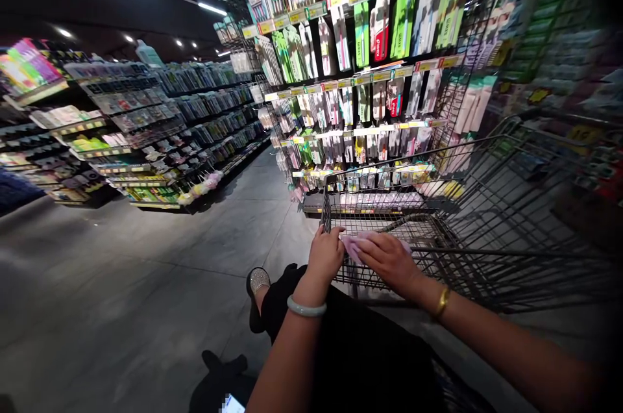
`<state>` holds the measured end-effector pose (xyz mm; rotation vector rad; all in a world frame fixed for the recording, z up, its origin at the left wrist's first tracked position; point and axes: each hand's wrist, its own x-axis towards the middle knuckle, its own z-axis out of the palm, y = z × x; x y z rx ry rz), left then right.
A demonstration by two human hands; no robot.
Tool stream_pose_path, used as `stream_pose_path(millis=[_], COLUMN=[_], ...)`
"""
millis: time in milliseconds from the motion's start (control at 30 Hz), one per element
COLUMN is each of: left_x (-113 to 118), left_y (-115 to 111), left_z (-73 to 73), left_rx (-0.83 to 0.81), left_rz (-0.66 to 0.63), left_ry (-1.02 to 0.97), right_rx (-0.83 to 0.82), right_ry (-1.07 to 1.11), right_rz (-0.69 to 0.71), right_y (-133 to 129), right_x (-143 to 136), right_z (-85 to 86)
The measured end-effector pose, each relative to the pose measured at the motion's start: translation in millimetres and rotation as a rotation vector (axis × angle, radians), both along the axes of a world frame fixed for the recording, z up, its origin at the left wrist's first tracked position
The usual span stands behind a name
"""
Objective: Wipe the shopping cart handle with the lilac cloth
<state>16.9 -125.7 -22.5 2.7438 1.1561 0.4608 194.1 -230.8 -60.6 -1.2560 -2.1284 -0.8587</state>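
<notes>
I stand in a shop aisle behind a wire shopping cart (467, 218). My left hand (325, 254) is closed around the near edge of the cart, a pale bangle on its wrist. My right hand (389, 261) lies flat beside it on the same edge, fingers together, pressing on a pale pink cloth or packet (351, 245) that sits between the two hands. A gold bracelet shows on the right wrist. What the pink thing is I cannot make out.
A rack of hanging toothbrush packs (370, 75) rises right behind the cart. Long shelves of goods (146, 134) line the far left side. Grey floor (121, 283) stretches left. A sandalled foot (257, 283) shows below my left arm.
</notes>
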Motion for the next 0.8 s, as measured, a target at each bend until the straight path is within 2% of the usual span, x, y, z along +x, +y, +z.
stream_pose_path(millis=[100, 233, 300, 400, 467, 533, 667, 800], left_x=[1, 2, 2, 1, 1, 1, 2, 3], left_y=[-1, -3, -3, -4, -6, -7, -9, -9], left_z=[0.2, -1.3, -1.5, 0.4, 2.7, 4.4, 4.4, 5.9], left_rx=[-0.010, -0.030, -0.028, -0.013, -0.006, -0.006, 0.072, 0.179], left_rz=[0.004, -0.002, 0.003, 0.022, 0.041, 0.063, 0.126, 0.146], left_ry=[-0.012, -0.030, -0.031, -0.038, -0.049, -0.051, 0.032, 0.112], right_rx=[0.063, 0.116, 0.059, -0.041, -0.026, 0.014, 0.037, 0.011], right_ry=[0.013, 0.066, 0.034, -0.071, -0.081, -0.021, 0.124, 0.172], right_rz=[0.041, 0.007, 0.041, 0.189, 0.262, 0.243, 0.052, -0.143], right_y=[-10, -7, -3, 3, 3, -3, -29, -70], right_x=[12, 1, -7, -13, -12, -6, 29, 81], right_z=[-7.6, -23.9, -32.3, -36.3, -28.6, -13.6, 15.3, 20.3])
